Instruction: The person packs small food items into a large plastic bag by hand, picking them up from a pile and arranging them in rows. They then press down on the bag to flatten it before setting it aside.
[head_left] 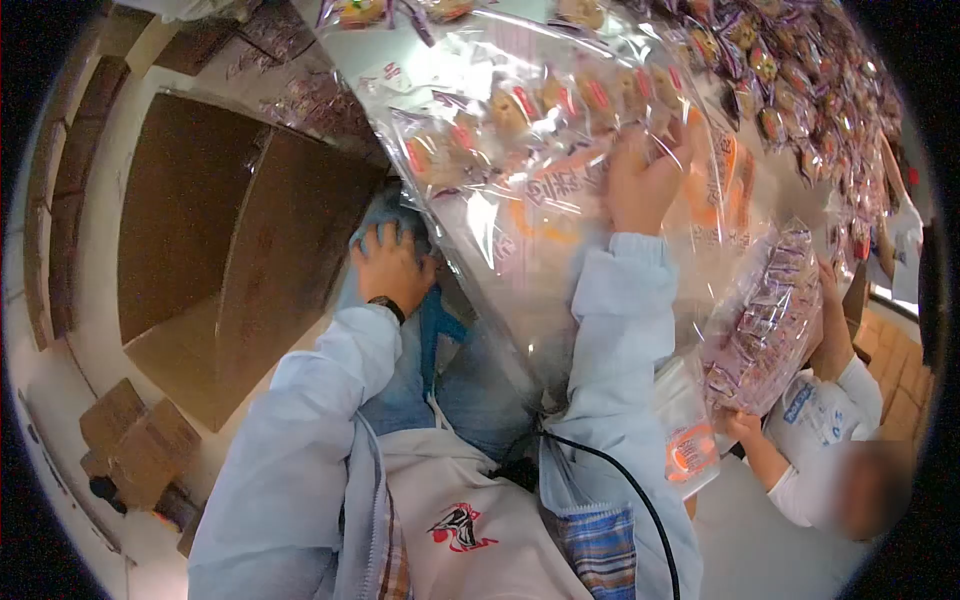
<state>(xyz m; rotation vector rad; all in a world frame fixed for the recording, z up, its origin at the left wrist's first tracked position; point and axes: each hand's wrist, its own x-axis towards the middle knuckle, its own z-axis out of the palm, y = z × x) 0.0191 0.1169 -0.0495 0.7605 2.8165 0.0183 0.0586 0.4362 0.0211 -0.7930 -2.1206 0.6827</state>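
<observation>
At the clear bag, the grip of the right hand cannot be told — left of it, the left hand is laid on blue jeans, fingers spread.

Orange characters on the clear bags and blue lettering on a co-worker's white top, none legible

Room inside 1 carton, bag blocking front

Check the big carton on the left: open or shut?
Open: the camera sees into the carton, with its brown inner walls showing and no flaps closed across the mouth.
</observation>
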